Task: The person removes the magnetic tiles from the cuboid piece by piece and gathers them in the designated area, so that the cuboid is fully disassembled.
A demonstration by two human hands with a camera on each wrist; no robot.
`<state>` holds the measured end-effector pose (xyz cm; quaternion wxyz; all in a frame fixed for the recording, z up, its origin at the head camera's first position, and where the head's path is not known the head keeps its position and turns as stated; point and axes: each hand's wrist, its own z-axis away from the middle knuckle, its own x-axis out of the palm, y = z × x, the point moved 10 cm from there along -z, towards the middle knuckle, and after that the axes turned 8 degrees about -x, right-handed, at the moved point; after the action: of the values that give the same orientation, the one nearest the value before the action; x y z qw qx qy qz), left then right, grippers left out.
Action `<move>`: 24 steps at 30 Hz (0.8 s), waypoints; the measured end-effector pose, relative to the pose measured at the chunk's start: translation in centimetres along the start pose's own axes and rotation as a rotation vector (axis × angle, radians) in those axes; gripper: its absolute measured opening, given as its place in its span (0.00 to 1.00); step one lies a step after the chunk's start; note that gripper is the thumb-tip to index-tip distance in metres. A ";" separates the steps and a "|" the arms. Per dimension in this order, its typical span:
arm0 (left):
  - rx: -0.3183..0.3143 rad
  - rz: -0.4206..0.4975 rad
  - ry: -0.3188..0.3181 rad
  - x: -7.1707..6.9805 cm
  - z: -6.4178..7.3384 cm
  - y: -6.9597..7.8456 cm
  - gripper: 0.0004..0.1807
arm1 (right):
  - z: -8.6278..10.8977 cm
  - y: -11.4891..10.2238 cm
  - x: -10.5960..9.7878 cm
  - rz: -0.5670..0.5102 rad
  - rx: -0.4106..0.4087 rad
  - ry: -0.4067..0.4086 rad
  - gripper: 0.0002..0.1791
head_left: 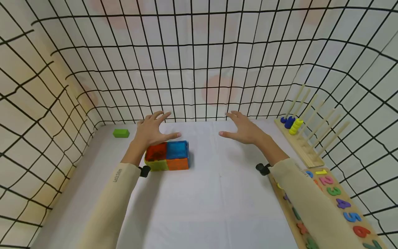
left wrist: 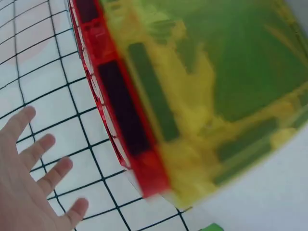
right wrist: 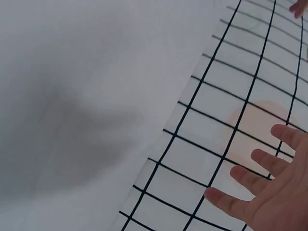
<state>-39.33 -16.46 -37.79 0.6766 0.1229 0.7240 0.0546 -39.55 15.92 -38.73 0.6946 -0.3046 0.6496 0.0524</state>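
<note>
My left hand point(head_left: 150, 130) hovers with spread fingers above and just behind a box of see-through colored tiles point(head_left: 167, 155). Red and blue panels form its top; yellow-green and orange ones face me. The left wrist view shows the box's yellow panel point(left wrist: 192, 96) and red edge up close, apart from the fingers point(left wrist: 57, 173). My right hand point(head_left: 244, 128) is held over the white table to the right, fingers apart and holding nothing. Its shadow falls on the tabletop in the right wrist view, where the fingers point(right wrist: 250, 180) look extended.
A green block point(head_left: 121, 133) lies at the back left. On the right stands a wooden peg rack point(head_left: 300, 145) with blue and yellow beads. A wooden number board point(head_left: 337, 207) lies nearer, partly under the right sleeve. Black-grid white cloth point(head_left: 199, 69) walls the table's back and sides.
</note>
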 end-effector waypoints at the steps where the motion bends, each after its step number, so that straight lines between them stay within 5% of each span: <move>1: 0.009 0.012 0.005 -0.1 0.4 -0.1 0.56 | 0.2 -0.3 0.2 -0.009 -0.013 0.007 0.57; 13: 0.098 0.157 0.069 -0.9 4.6 -1.0 0.52 | 2.2 -4.0 2.6 -0.186 -0.092 0.065 0.51; 24: 0.096 0.236 0.040 1.7 6.9 -2.5 0.50 | 2.3 -6.8 5.2 -0.327 -0.128 0.077 0.46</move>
<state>-32.89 -19.04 -40.63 0.6441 0.2384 0.7197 0.1018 -33.58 9.88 -41.21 0.6479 -0.4515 0.6127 -0.0320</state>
